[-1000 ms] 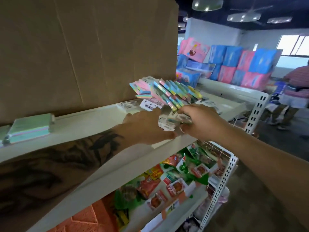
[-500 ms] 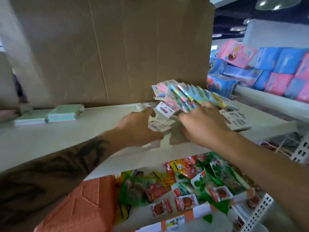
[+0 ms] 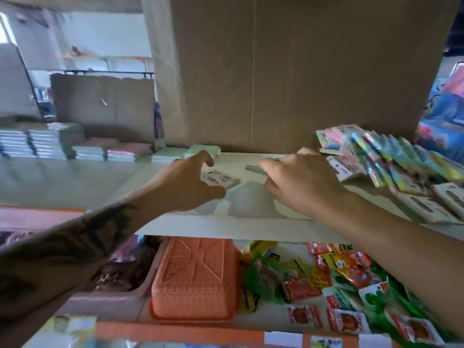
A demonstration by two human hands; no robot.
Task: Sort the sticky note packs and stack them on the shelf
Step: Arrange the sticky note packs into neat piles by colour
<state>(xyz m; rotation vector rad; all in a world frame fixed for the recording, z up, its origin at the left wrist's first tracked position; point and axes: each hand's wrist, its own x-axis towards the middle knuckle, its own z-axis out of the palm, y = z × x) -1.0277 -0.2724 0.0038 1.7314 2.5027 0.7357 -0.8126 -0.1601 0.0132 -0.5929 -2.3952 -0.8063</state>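
Both forearms reached out over the white shelf (image 3: 82, 182). The left hand (image 3: 187, 183) hung palm-down, thumb and fingers curved and spread around a white-labelled pack (image 3: 219, 179) lying flat, touching its near end. The right hand (image 3: 300, 183) curled over a striped pack (image 3: 254, 169), fingers pinching it. A loose heap of sticky note packs (image 3: 384, 159) leaned just right of that hand, against the cardboard box (image 3: 288, 71).

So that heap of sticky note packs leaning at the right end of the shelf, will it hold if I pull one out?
Probably not. The heap of packs leans, fanned and overlapping, so neighbours would likely slide. The wrappers look glossy, so probably slippery. Each pack looks thin and flat, likely light and fairly stiff.
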